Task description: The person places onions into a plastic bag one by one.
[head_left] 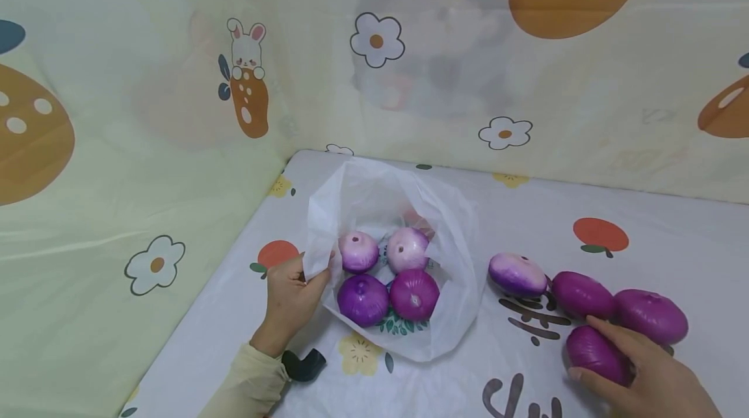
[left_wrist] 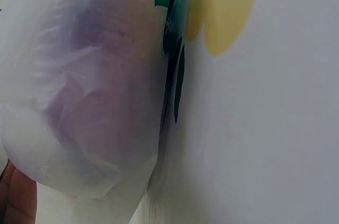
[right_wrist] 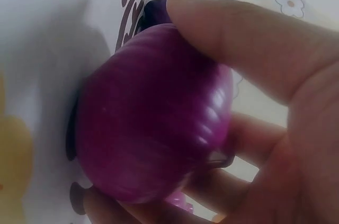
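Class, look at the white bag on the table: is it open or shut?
Open. The left hand holds the bag's edge, and four onions show through its mouth.

Cut off by the head view's lower edge: right hand past the knuckles, with most of the nearest onion hidden under its fingers. Blurred to a purple smear through the white bag in the left wrist view. Unreadable black lettering on the table cover, partly cropped.

Purple onions, white bag
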Available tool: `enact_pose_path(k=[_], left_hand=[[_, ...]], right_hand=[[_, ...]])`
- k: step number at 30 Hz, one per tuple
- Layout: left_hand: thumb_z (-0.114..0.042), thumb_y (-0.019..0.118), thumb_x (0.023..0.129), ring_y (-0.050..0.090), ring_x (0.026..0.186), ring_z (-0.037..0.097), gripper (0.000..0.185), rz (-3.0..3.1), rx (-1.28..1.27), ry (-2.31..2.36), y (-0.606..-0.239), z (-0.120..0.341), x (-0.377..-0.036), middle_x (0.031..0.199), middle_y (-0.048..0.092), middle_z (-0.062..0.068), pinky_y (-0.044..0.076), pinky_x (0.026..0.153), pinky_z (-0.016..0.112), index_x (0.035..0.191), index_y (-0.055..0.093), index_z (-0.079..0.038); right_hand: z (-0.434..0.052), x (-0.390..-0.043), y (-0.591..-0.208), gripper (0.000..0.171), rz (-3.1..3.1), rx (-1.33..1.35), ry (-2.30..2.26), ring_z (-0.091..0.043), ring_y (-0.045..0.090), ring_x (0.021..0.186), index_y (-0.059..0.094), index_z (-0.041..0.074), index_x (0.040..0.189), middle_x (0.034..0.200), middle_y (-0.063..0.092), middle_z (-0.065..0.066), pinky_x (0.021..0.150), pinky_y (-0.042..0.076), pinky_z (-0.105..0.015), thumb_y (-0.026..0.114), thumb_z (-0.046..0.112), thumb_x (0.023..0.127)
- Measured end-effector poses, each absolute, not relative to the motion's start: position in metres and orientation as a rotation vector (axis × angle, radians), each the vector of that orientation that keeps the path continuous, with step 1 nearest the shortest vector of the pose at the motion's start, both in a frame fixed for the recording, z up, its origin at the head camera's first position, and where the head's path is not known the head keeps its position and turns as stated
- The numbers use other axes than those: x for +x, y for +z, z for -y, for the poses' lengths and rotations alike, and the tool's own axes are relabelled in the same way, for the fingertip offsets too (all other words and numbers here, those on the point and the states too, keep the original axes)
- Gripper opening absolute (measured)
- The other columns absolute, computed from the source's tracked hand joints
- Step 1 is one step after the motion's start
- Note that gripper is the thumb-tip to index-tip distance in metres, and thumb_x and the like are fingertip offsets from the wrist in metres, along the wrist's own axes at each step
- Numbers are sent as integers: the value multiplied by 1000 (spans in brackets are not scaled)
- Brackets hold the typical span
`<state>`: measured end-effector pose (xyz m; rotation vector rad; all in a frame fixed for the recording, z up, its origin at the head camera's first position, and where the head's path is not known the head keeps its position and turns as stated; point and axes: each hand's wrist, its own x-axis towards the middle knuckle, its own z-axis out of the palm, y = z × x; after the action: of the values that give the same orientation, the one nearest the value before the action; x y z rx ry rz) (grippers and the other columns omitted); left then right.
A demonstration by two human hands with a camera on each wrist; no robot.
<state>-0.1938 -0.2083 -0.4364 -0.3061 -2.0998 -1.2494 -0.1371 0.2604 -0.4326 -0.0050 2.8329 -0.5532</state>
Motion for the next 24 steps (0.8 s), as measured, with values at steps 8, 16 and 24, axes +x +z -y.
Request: enact_pose_path(k=[8, 16, 24], left_hand=[[2, 82, 83, 45, 55, 5, 11, 2093, -317, -1257, -436, 207, -194, 58, 62, -4, 36, 47, 19, 77, 79, -7], [0, 83, 82, 45, 55, 6, 9, 2099, -324, -1252, -437, 207, -194, 59, 64, 0, 35, 47, 19, 78, 79, -6], [1, 83, 82, 49, 57, 7, 6, 2109, -323, -1242, -438, 208, -195, 66, 72, 4, 41, 50, 19, 81, 79, -4]], right_hand=[[-261, -137, -434, 106, -2828, 6, -561, -54, 61, 98, 48, -2, 149, 131, 56, -40, 76, 55, -66, 84, 66, 75], [-261, -136, -436, 106, -2830, 8, -556, -54, 61, 98, 48, -1, 149, 130, 56, -41, 75, 55, -66, 84, 66, 75], [-260, -136, -433, 108, -2798, 23, -530, -56, 59, 100, 46, -1, 150, 132, 54, -41, 76, 54, -67, 82, 68, 76]])
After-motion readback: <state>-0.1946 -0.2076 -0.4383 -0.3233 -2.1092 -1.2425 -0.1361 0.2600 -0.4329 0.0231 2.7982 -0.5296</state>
